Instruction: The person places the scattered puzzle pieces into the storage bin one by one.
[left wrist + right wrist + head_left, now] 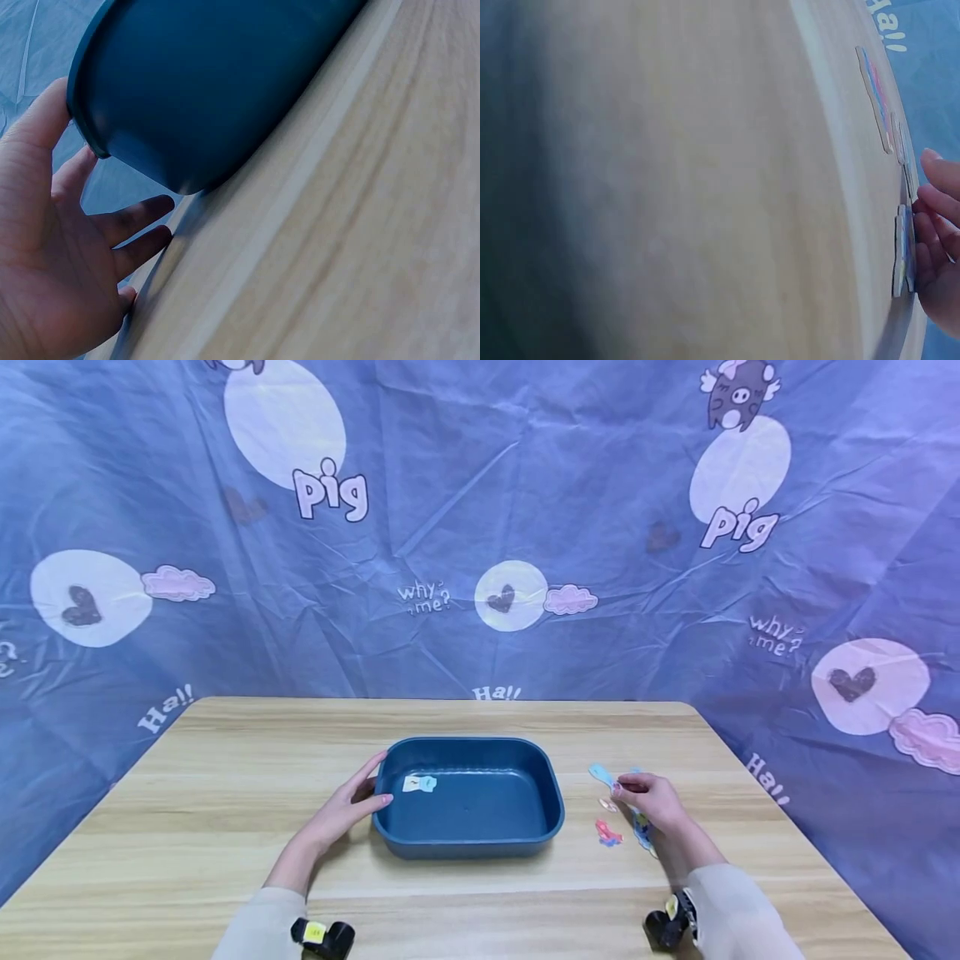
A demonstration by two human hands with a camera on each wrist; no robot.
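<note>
A dark blue rectangular basin (pixel 468 850) stands on the wooden table. My left hand (pixel 341 810) holds its left rim, thumb over the edge and the other fingers outside; the left wrist view shows those fingers (pixel 139 217) spread beside the wall. A small flat white and light-blue piece (pixel 419 784) lies inside the basin. To the right, my right hand (pixel 654 800) has its fingers bent and its thumb at the near end of a flat light-blue piece (pixel 600 773); I cannot tell whether it pinches the piece. Several flat pieces (pixel 904 251) lie beneath and beside this hand.
A red and blue flat piece (pixel 608 833) and a small pale piece (pixel 607 805) lie between basin and right hand. More colourful pieces (pixel 642 828) are partly covered by that hand. A blue printed cloth (pixel 465 527) hangs behind the table (pixel 225 793).
</note>
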